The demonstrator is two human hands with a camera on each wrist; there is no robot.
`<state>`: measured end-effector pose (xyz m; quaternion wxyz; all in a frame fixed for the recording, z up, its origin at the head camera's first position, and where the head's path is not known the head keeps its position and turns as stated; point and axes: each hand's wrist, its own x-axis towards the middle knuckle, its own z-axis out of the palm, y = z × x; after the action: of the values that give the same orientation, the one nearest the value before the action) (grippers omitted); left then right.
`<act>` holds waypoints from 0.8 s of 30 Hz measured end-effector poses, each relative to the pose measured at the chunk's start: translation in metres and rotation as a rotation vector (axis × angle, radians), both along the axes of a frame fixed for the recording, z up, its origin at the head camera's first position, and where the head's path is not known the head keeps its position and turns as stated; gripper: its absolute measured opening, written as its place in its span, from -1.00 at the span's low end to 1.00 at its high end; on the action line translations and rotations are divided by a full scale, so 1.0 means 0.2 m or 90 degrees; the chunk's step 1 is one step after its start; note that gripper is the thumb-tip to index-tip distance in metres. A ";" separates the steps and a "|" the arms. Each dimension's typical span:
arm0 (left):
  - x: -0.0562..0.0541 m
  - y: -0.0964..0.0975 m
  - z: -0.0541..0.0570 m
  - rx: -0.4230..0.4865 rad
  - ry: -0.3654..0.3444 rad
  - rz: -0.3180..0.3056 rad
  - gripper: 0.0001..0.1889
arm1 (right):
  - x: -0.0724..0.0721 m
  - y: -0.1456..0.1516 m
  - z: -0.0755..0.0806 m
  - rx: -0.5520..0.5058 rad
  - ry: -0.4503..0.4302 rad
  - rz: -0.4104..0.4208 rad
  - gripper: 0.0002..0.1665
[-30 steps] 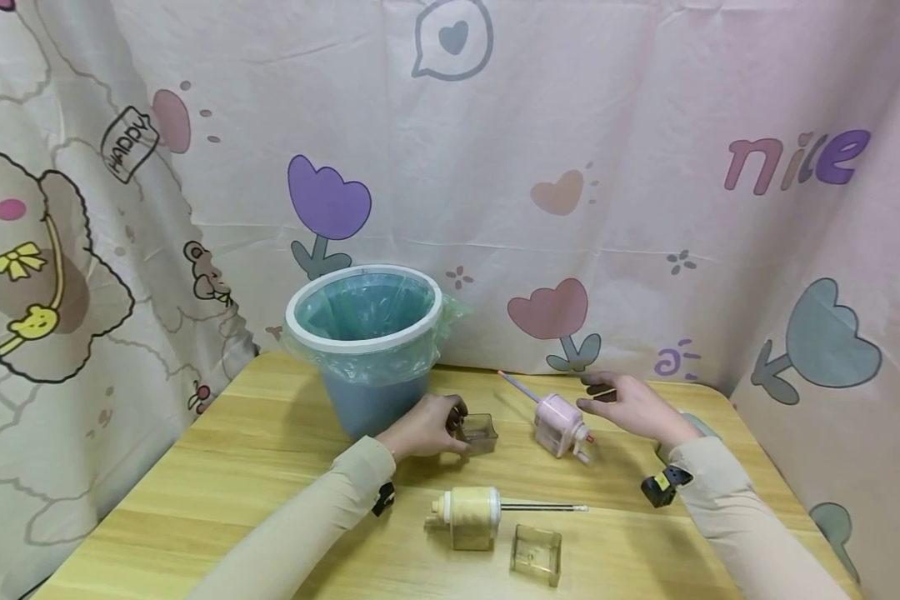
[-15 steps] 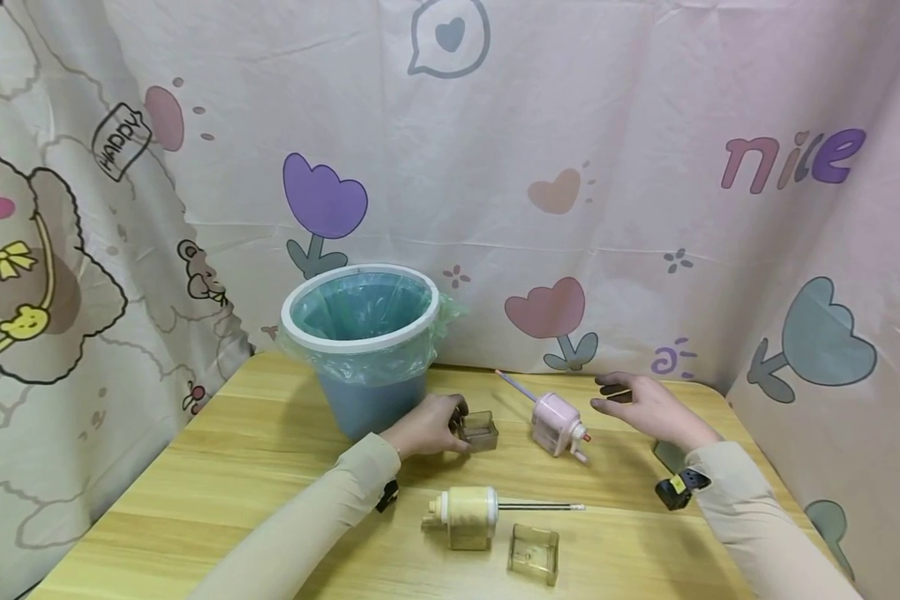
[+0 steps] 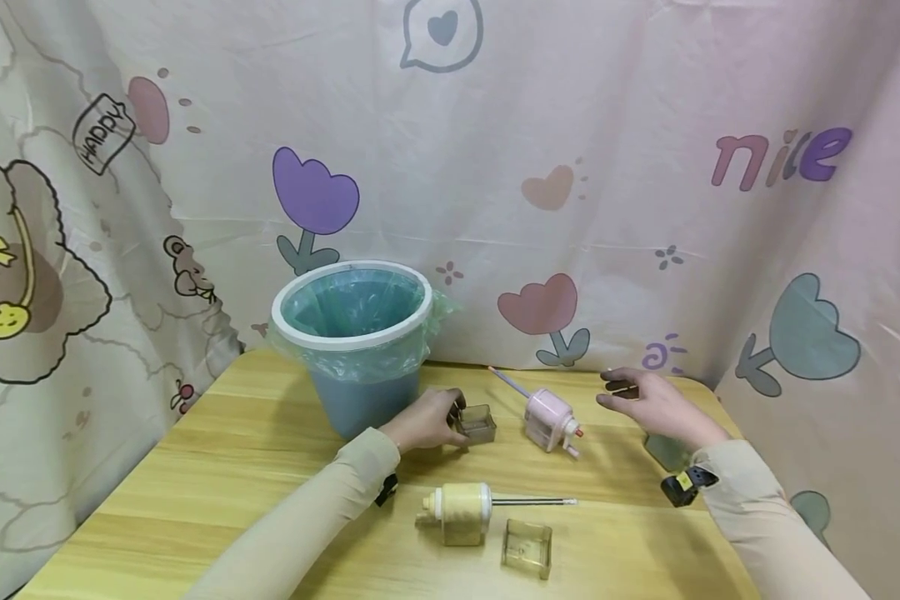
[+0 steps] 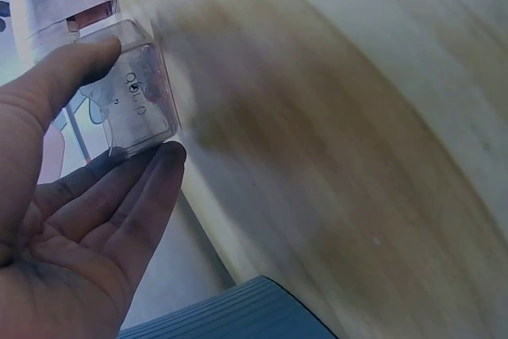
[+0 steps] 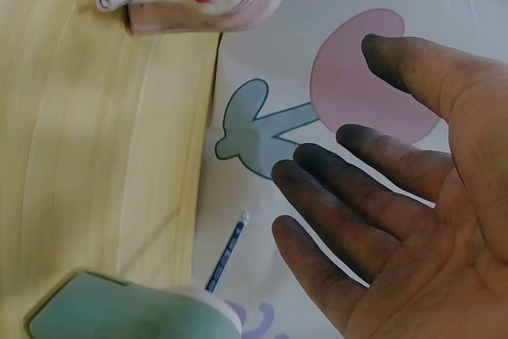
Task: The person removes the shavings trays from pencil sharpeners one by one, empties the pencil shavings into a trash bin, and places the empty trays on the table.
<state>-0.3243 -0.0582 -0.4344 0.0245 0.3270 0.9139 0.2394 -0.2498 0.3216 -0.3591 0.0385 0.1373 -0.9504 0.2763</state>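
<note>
My left hand pinches a small clear brownish shavings drawer beside the bin. In the left wrist view the thumb lies on one side of the drawer and the fingertips on the other. My right hand is raised over the table's right side with fingers spread, holding nothing. Between the hands a pink crank pencil sharpener stands with a purple pencil in it. Nearer the front, a yellow pencil sharpener has a striped pencil in it. A second clear drawer sits just right of that sharpener.
A blue-grey waste bin with a green liner stands at the back left, close behind my left hand. A green sharpener with a blue pencil is partly hidden beneath my right wrist. A printed curtain hangs behind the table.
My right hand has drawn back to the right, away from the pink sharpener. My left hand keeps its grip on the drawer in nearly the same place. The head view has shifted slightly.
</note>
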 end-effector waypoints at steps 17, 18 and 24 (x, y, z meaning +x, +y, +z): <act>0.03 -0.03 0.05 0.005 -0.007 0.006 -0.22 | 0.06 0.17 -0.01 0.085 0.051 -0.061 -0.32; 0.03 -0.04 0.06 0.006 -0.005 0.004 -0.23 | 0.06 0.18 -0.01 0.082 0.054 -0.060 -0.33; 0.05 -0.05 0.11 0.011 0.027 -0.015 -0.34 | 0.09 0.23 -0.04 0.035 0.056 -0.045 -0.37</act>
<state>-0.3137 -0.0677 -0.4127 0.0054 0.3426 0.9083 0.2401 -0.2324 0.3681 -0.3679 0.0859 0.1167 -0.9594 0.2420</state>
